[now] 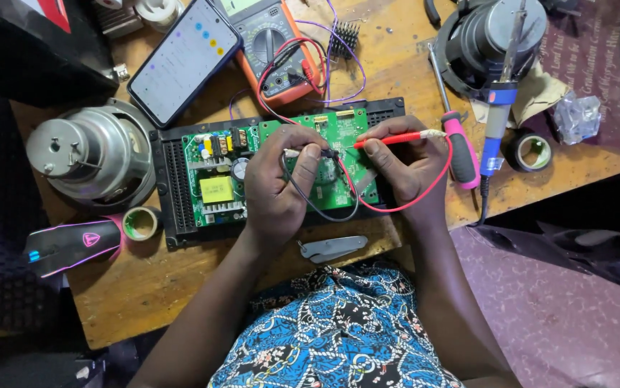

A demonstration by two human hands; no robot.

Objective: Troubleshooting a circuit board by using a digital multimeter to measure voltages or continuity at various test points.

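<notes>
A green circuit board (213,165) lies in a black tray (173,187) on the wooden table. My left hand (277,183) grips a black test probe (302,153), its tip down on the board's middle. My right hand (403,162) pinches a red test probe (392,139), pointing left toward the same spot. Red and black leads (396,205) loop back to the orange multimeter (270,43) behind the board.
A phone (184,57) lies beside the meter. A metal speaker motor (87,151), tape roll (139,223) and mouse (72,244) sit at left. A pink screwdriver (457,144), blue soldering iron (500,100), black speaker (493,36) and tape (530,151) at right. Grey tool (331,248) at front edge.
</notes>
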